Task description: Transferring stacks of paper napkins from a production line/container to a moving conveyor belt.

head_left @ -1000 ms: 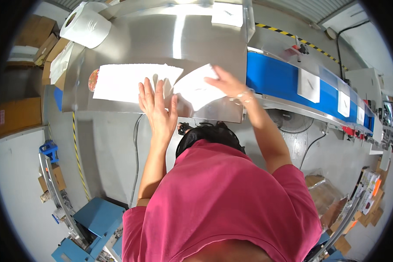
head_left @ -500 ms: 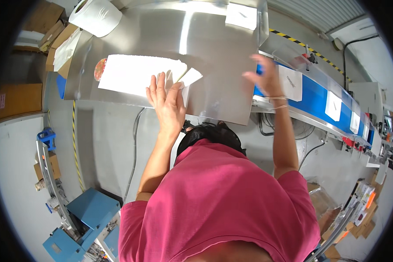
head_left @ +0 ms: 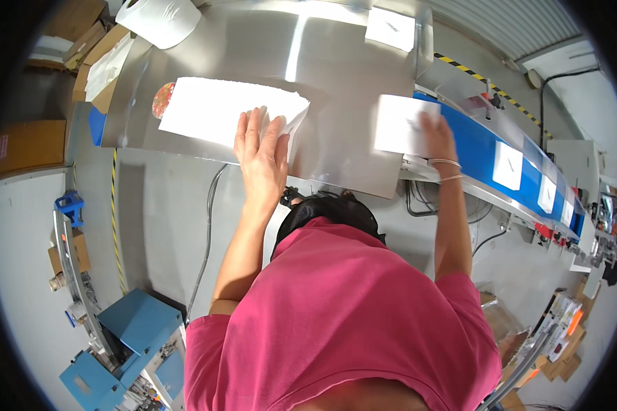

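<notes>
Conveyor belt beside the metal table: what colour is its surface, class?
The conveyor belt is blue, showing best in the head view.

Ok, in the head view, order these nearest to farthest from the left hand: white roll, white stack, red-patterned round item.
From the left hand:
1. White stack: touching it.
2. Red-patterned round item: at the stack's left end.
3. White roll: upper left.

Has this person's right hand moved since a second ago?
Yes: the right hand has moved rightward, from over the metal table to past its right edge, over the blue belt.
</notes>
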`<state>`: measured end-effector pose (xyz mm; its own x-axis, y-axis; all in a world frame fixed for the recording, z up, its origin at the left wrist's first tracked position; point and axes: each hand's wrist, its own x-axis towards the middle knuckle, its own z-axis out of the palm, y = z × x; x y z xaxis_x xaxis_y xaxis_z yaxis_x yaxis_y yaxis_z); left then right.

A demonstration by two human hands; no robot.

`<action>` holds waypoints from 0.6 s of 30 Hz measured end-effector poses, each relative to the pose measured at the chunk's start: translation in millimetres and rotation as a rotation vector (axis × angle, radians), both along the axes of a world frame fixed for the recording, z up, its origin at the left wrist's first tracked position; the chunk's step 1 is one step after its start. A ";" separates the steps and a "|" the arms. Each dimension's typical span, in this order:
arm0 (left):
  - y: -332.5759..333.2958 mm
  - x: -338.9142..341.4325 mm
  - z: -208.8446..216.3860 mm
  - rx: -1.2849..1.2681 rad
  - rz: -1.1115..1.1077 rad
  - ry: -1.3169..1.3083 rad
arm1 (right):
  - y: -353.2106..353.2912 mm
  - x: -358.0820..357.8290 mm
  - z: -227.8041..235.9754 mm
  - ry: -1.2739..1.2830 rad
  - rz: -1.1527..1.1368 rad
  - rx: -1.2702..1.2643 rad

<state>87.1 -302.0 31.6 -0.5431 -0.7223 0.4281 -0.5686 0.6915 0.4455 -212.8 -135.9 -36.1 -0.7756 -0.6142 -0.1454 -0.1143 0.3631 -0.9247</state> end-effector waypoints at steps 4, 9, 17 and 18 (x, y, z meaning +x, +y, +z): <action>-2.1 -2.2 -0.4 -0.003 -0.015 0.038 | 53.9 -68.8 -17.5 0.540 -0.215 0.420; -4.9 -3.6 -4.4 -0.023 0.000 0.029 | 9.0 -18.7 23.9 0.893 0.061 0.195; -3.8 -2.3 4.4 0.037 -0.089 0.003 | -116.4 104.0 20.3 0.378 0.752 -0.338; -4.9 -2.5 6.2 0.053 -0.072 0.009 | -116.3 101.0 13.6 0.436 0.768 -0.396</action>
